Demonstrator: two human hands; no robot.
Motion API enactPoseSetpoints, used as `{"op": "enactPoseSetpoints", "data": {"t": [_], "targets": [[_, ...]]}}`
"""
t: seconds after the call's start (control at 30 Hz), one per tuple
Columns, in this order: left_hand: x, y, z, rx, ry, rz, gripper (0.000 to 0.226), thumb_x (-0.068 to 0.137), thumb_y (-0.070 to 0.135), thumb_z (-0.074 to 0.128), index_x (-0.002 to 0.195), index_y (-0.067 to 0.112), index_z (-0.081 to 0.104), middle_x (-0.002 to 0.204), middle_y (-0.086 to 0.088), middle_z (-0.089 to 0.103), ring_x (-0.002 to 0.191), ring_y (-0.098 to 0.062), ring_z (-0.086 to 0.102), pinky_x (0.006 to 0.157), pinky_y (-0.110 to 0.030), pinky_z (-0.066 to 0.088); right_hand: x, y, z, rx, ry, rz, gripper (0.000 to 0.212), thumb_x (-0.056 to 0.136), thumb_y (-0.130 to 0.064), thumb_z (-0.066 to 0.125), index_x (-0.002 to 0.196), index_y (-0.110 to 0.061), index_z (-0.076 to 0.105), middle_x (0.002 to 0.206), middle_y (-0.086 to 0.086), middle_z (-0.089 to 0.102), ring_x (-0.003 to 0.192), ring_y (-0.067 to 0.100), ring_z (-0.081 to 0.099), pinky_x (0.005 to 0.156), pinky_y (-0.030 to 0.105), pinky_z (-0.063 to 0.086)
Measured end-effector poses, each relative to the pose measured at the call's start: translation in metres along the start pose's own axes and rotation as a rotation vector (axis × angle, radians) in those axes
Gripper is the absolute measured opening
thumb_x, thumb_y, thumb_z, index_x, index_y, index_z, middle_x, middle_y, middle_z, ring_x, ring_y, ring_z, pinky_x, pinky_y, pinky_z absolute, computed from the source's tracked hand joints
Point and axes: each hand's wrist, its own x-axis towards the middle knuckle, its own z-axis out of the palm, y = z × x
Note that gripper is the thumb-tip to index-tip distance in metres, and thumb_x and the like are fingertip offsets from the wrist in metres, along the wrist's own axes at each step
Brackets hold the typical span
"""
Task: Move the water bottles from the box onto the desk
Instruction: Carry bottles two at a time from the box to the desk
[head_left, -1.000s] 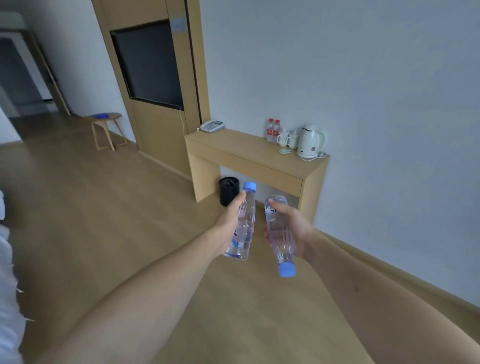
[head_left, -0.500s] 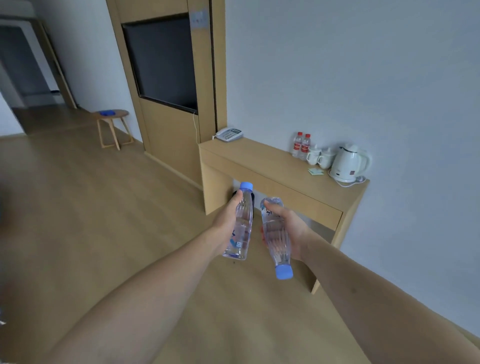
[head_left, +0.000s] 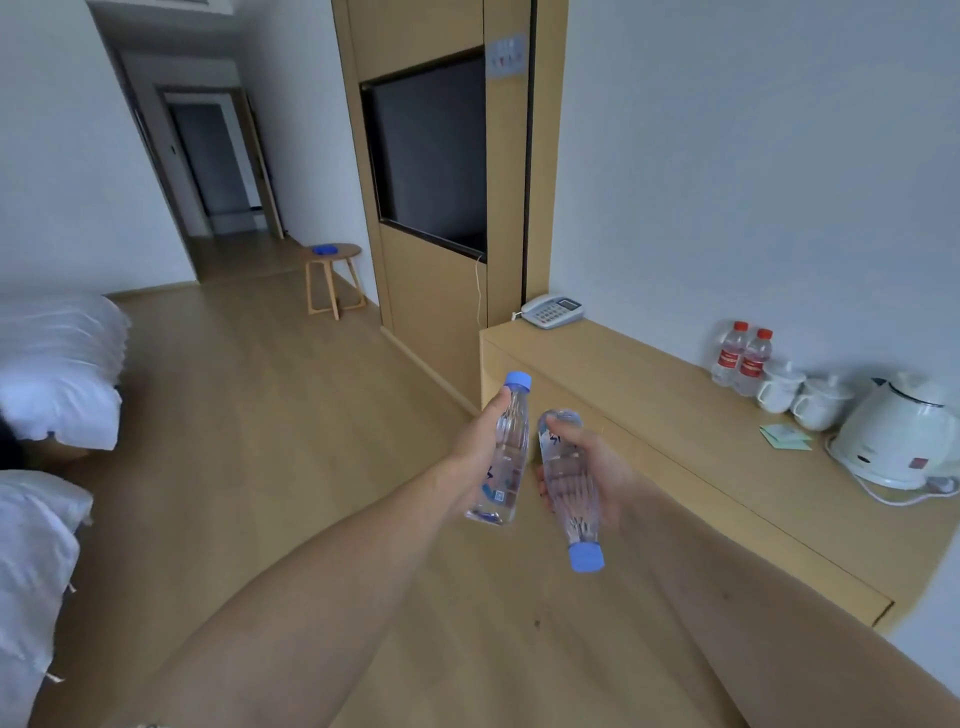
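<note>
My left hand (head_left: 480, 441) grips a clear water bottle (head_left: 506, 457) with its blue cap pointing up. My right hand (head_left: 597, 473) holds a second clear water bottle (head_left: 569, 486) upside down, blue cap toward me. Both bottles hang in the air just left of the wooden desk (head_left: 649, 395), close to its front edge. Two red-labelled water bottles (head_left: 740, 358) stand upright at the back of the desk by the wall. The box is not in view.
On the desk sit a white telephone (head_left: 553, 310), two white cups (head_left: 800, 397), a white kettle (head_left: 901, 431) with its cord, and green sachets (head_left: 784, 435). A TV panel (head_left: 431, 156) stands left of the desk, a stool (head_left: 332, 275) beyond it, beds (head_left: 52, 374) at the left.
The view has come closer to the desk and swung left, so the desk now lies right beside my hands. Both hands keep the same grip on their bottles.
</note>
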Motion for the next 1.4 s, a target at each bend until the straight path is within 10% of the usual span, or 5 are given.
{"op": "enactPoseSetpoints", "data": {"t": [0.33, 0.53, 0.67, 1.13, 1.4], "targets": [[0.135, 0.079, 0.011, 0.048, 0.066, -0.017, 0.080, 0.082, 0.085, 0.052, 0.116, 0.017, 0.075, 0.108, -0.012, 0.078, 0.104, -0.030, 0.072, 0.100, -0.046, 0.053, 0.144, -0.081, -0.026, -0.011, -0.042, 0.067, 0.063, 0.061, -0.048, 0.092, 0.102, -0.008, 0.064, 0.080, 0.018, 0.066, 0.061, 0.031, 0.064, 0.058, 0.037, 0.055], [0.226, 0.104, 0.020, 0.050, -0.010, -0.050, 0.077, 0.082, 0.086, 0.052, 0.104, 0.015, 0.073, 0.071, -0.005, 0.073, 0.075, -0.024, 0.073, 0.072, -0.036, 0.053, 0.217, -0.102, -0.050, -0.012, -0.017, 0.083, 0.069, 0.063, -0.050, 0.091, 0.106, -0.004, 0.064, 0.087, 0.021, 0.065, 0.067, 0.033, 0.064, 0.063, 0.038, 0.054], [0.305, 0.119, 0.027, 0.109, -0.064, -0.055, 0.087, 0.074, 0.091, 0.055, 0.104, 0.012, 0.075, 0.083, -0.012, 0.075, 0.077, -0.030, 0.069, 0.092, -0.047, 0.053, 0.270, -0.121, -0.070, 0.040, 0.052, 0.086, 0.069, 0.063, -0.051, 0.091, 0.107, -0.005, 0.064, 0.082, 0.018, 0.065, 0.068, 0.032, 0.064, 0.065, 0.038, 0.057], [0.530, 0.206, 0.084, 0.300, -0.406, -0.048, 0.053, 0.088, 0.075, 0.059, 0.113, 0.028, 0.066, 0.102, -0.014, 0.079, 0.095, -0.035, 0.077, 0.085, -0.052, 0.062, 0.412, -0.192, -0.143, 0.275, 0.368, 0.050, 0.025, 0.087, -0.025, 0.073, 0.099, -0.005, 0.065, 0.078, 0.011, 0.063, 0.066, 0.026, 0.061, 0.063, 0.034, 0.057], [0.604, 0.213, 0.140, 0.352, -0.535, -0.032, 0.044, 0.085, 0.060, 0.067, 0.113, 0.026, 0.065, 0.087, -0.002, 0.080, 0.075, -0.025, 0.078, 0.067, -0.041, 0.061, 0.448, -0.204, -0.211, 0.266, 0.577, 0.126, 0.051, 0.071, -0.027, 0.088, 0.110, 0.001, 0.070, 0.091, 0.017, 0.069, 0.069, 0.032, 0.069, 0.067, 0.036, 0.060]]}}
